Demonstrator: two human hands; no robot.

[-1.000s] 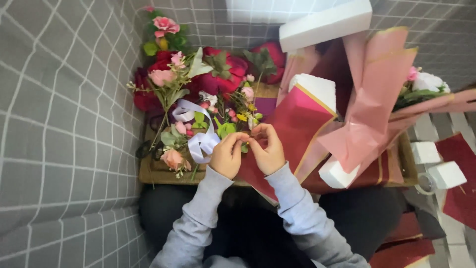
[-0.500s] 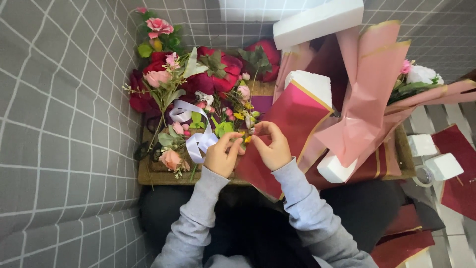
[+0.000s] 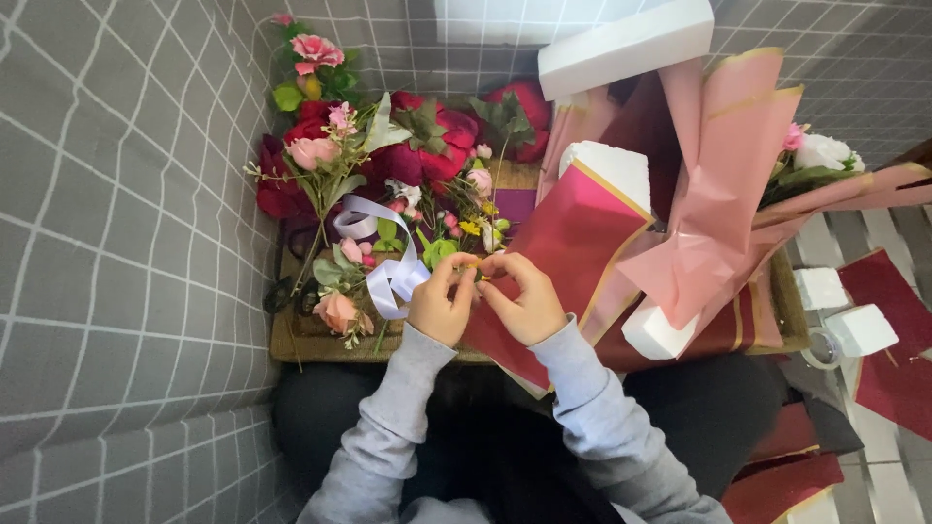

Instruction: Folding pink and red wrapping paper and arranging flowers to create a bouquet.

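Observation:
My left hand (image 3: 442,301) and my right hand (image 3: 524,299) meet at the fingertips over the near edge of a low woven tray (image 3: 301,340). Between the fingertips they pinch a small yellow flower sprig (image 3: 473,264). A pale lilac ribbon (image 3: 388,272) loops just left of my left hand. Behind the hands lie red and pink artificial flowers (image 3: 417,146). Dark red wrapping paper with a gold edge (image 3: 573,233) lies under and to the right of my right hand.
Pink wrapping paper (image 3: 718,194) stands folded at the right, with a white flower bouquet (image 3: 820,155) behind it. White foam blocks (image 3: 621,44) lie at the top, middle and right. Grey checked cloth (image 3: 116,243) covers the left side and back.
The view has shifted slightly. Both hands stay together over the sprig, with small finger movements only.

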